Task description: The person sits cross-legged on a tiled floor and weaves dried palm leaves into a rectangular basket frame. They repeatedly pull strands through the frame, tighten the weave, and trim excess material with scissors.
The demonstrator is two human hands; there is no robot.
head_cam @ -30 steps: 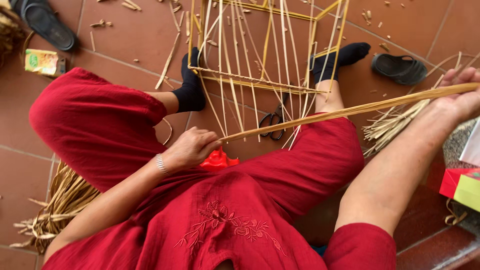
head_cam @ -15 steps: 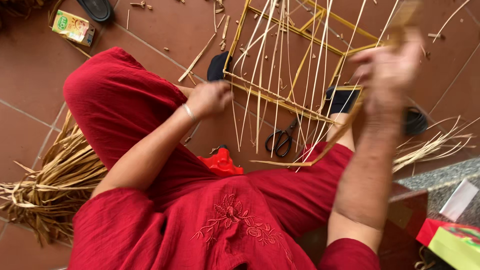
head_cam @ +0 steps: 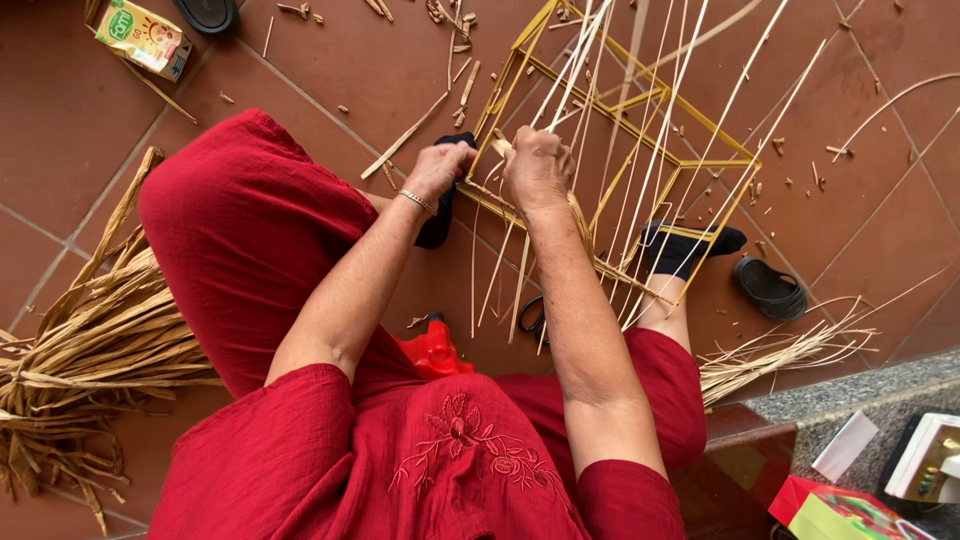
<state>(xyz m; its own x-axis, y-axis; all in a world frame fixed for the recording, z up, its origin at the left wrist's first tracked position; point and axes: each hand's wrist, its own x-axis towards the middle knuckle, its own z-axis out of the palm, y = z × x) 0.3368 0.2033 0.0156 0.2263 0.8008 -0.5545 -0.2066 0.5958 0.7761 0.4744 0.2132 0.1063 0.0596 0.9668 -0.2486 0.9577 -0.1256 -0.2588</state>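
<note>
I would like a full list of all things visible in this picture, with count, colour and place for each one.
frame: one, yellow, on the floor under both hands
thin strips: many, pale, running across the frame
dried fibre bundle: one, tan, floor at the picture's left edge
second fibre bundle: one, pale, floor beside the sandal
scissors: one pair, dark, floor below the frame
red tool: one, near the lap, kind unclear
small carton: one, green and yellow, top corner
sandal: one, dark, beside a foot
boxes: a few, red, green and white, bottom corner
floor tiles: reddish brown
socks: two, black
left hand: on the frame's edge
right hand: gripping strips at the frame
</note>
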